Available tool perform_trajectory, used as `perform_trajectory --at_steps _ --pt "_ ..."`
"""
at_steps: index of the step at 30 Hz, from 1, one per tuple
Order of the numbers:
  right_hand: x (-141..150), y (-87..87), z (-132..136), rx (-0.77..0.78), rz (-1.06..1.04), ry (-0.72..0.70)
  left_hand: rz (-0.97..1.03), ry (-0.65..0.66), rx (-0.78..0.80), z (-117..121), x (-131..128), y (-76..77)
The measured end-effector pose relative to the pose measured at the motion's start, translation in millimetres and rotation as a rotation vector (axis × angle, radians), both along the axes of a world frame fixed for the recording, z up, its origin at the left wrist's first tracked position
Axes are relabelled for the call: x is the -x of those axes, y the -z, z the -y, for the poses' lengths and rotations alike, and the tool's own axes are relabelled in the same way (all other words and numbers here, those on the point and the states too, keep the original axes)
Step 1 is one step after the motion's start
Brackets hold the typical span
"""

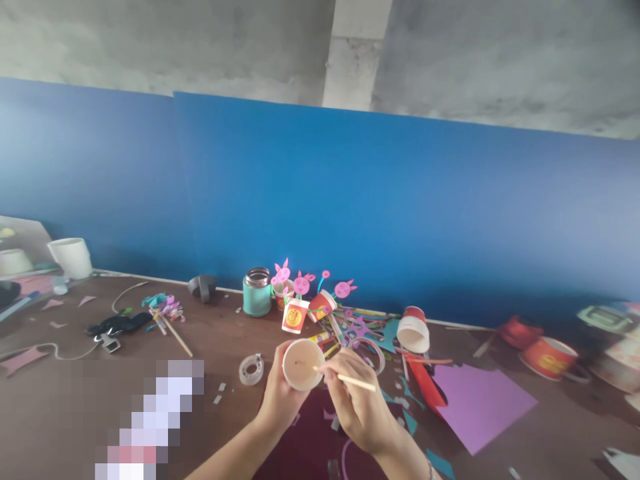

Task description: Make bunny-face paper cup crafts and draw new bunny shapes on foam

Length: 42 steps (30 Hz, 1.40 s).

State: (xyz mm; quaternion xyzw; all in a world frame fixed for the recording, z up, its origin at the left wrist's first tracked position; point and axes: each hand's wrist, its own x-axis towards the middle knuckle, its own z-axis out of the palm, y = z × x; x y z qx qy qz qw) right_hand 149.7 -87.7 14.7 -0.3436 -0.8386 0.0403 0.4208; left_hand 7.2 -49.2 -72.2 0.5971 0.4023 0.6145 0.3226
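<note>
My left hand [283, 390] is closed around a paper cup [303, 365], whose pale round end faces me. A small dark mark shows on that end; whether it is the base or the inside is unclear. In my right hand [356, 395] a thin wooden stick [357, 383] is pinched, its tip over the cup's round face near the right edge. Behind the hands stand red and white paper cups [295, 316] with pink animal-face cutouts [301, 283] rising from them. A roll of clear tape [251, 369] lies left of my left hand.
A teal jar [257, 293] stands behind the tape. Purple paper [483, 403] and a white-and-red cup [413, 331] lie to the right. Paper scraps, sticks and coloured strips [173, 317] are scattered on the brown table. A blue partition [320, 200] closes off the back.
</note>
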Motion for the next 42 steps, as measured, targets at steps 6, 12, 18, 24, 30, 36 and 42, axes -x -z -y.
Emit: perform_trajectory --at_steps 6,12,18,24,30,36,42 --pt "-0.1 1.4 -1.0 0.022 0.013 0.007 0.037 0.026 0.010 2.2 -1.2 -4.0" --pt "1.7 1.3 -2.8 0.035 -0.014 0.004 0.054 0.024 0.022 2.0 -1.7 -1.5" --pt "1.4 7.3 -7.1 0.017 -0.020 -0.003 0.063 0.012 0.026 -0.7 -1.7 0.6" --pt "4.9 18.3 -10.8 -0.026 0.004 0.048 0.057 0.043 0.028 3.9 -1.8 0.5" --pt "6.8 19.2 -10.9 -0.036 0.051 0.036 0.032 0.095 0.013 8.5 -1.9 -1.8" --pt "-4.7 0.0 1.7 -0.027 -0.159 0.055 0.036 -0.064 -0.049 1.5 -1.2 -1.0" --pt "-5.6 -6.0 7.3 -0.070 -0.228 0.077 0.072 -0.038 -0.026 7.1 -3.6 -8.6"
